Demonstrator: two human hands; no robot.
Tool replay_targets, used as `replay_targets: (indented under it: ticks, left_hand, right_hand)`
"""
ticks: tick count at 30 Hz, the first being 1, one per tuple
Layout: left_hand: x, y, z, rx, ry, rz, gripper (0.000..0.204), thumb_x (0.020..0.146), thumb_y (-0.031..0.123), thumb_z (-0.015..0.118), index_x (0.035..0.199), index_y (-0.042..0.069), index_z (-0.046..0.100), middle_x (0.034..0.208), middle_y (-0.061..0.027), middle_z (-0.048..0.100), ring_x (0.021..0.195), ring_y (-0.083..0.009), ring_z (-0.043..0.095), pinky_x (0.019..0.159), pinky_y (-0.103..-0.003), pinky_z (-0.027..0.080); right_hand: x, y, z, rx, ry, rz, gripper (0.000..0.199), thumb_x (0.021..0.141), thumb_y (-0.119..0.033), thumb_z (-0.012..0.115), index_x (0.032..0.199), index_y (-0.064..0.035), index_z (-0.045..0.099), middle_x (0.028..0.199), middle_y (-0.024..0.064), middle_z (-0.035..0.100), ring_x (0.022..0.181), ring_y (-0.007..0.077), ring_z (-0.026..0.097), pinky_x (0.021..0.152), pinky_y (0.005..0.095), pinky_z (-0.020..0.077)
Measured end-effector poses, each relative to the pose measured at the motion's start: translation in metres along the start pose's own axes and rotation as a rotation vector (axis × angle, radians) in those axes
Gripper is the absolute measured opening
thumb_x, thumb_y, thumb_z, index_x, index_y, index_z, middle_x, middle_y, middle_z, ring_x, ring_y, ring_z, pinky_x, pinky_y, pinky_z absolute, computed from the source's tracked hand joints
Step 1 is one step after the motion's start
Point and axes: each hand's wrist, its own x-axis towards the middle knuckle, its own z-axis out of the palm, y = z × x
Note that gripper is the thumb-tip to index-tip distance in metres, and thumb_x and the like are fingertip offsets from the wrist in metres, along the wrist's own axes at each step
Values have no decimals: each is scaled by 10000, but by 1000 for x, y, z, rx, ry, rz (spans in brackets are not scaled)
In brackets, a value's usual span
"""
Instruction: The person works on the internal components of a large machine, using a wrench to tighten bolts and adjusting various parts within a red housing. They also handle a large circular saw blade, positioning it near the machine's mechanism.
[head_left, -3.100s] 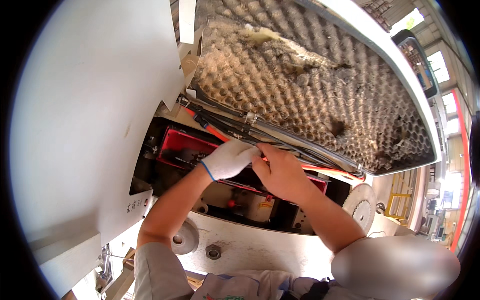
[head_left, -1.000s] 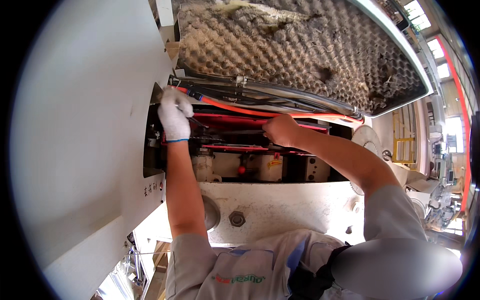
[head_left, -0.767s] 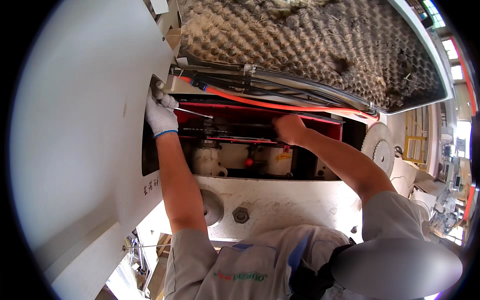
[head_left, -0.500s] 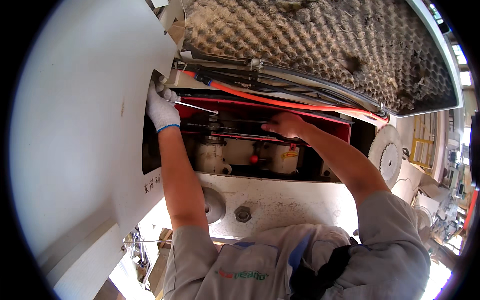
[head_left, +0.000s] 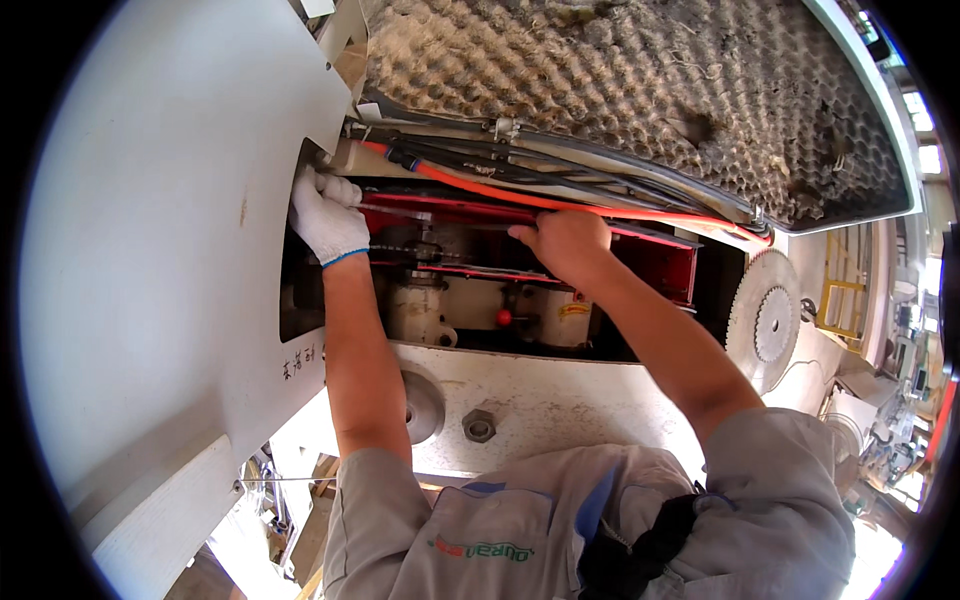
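Observation:
My left hand [head_left: 330, 212], in a white glove with a blue cuff edge, is closed around a slim metal wrench [head_left: 398, 212], blurred now. The wrench reaches right, to the top of an upright spindle [head_left: 426, 240] inside the long red-lined recess [head_left: 680, 270] of a machine. My bare right hand [head_left: 572, 243] is curled at the recess's far red edge, right of the spindle, its thumb pointing left. What its fingers hold is hidden; a thin dark bar runs left from near them. Below the spindle stands a pale cylindrical housing [head_left: 415, 312].
A large pale panel [head_left: 170, 200] borders the left. Beyond the recess run an orange hose [head_left: 480, 186] and black cables [head_left: 570, 172], under a raised lid with dusty foam [head_left: 600, 80]. Toothed saw blades [head_left: 765, 320] stand at right. A red knob [head_left: 504, 317] sits inside the recess.
My right hand has risen to the far red edge and turned its back toward me. The wrench in my left hand has swung slightly, and my left hand has shifted a little right.

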Motion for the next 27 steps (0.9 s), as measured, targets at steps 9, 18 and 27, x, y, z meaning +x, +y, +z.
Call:
replay_targets:
  ticks: [9, 18, 27]
  left_hand:
    - [-44, 15, 33, -42, -377, 21, 449, 951, 218, 488, 585, 151, 237, 511, 26, 202, 470, -119, 155, 480, -332, 154]
    - [-173, 101, 93, -446, -839, -203, 405, 944, 242, 469, 599, 168, 272, 529, 55, 224, 507, -109, 199, 519, -308, 185]
    - [-317, -25, 22, -524, -515, -728, 381, 953, 270, 513, 616, 154, 379, 551, 38, 218, 516, -124, 220, 512, -309, 215]
  right_hand:
    - [-28, -1, 0, -1, 96, 32, 632, 998, -619, 438, 932, -55, 715, 884, 148, 731, 817, 326, 720, 678, 446, 582]
    - [-225, 90, 42, 485, 369, 174, 474, 786, -490, 810, 1004, -75, 747, 881, 85, 712, 745, 280, 695, 679, 381, 541]
    - [-385, 174, 160, 295, 661, 100, 488, 724, -435, 848, 991, -59, 691, 883, 95, 668, 829, 320, 641, 766, 424, 502]
